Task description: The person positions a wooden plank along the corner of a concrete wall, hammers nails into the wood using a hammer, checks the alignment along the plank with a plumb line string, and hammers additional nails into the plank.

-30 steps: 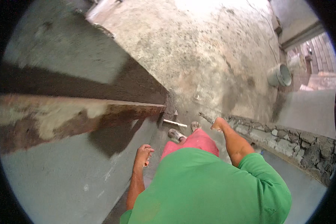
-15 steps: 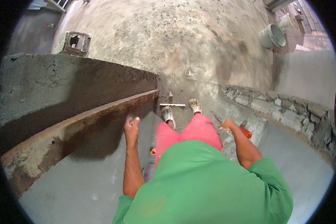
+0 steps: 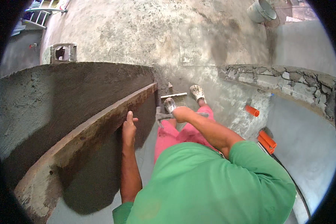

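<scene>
Your right hand [image 3: 183, 114] is wrapped round what looks like a hammer [image 3: 162, 116], near its head, in front of your legs; gripping lower would likely give a fuller swing. Your left hand [image 3: 129, 128] is at the plank [image 3: 138, 99], fingers part-curled; I cannot tell whether it grips. Best keep those fingers clear of any blow, and strike squarely.

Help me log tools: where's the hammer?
Head view, near the middle: the hammer is in the right hand, over the pink pants, its head pointing left.
</scene>
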Motion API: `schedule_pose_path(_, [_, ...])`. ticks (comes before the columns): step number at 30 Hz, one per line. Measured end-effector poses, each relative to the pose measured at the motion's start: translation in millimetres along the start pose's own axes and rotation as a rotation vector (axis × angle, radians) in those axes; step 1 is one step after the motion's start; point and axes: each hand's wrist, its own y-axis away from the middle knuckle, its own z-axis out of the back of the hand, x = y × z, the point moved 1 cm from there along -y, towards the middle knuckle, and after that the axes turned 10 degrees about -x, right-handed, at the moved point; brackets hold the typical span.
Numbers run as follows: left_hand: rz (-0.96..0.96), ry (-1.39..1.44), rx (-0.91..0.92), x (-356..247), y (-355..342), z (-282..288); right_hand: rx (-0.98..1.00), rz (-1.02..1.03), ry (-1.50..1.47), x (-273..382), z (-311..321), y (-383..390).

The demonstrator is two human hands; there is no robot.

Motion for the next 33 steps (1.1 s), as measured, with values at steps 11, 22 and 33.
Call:
schedule_pose_path(11, [0.027,0.063,-0.079,-14,2,-7,-0.092,0.083,-0.016,52,27,-58])
schedule_pose_path(22, [0.052,0.061,-0.098,-31,7,-13,-0.119,0.086,0.021,31,32,-78])
schedule_pose_path(33, [0.115,0.008,-0.158,-50,18,-22,-0.051,-0.434,-0.389,-111,4,0])
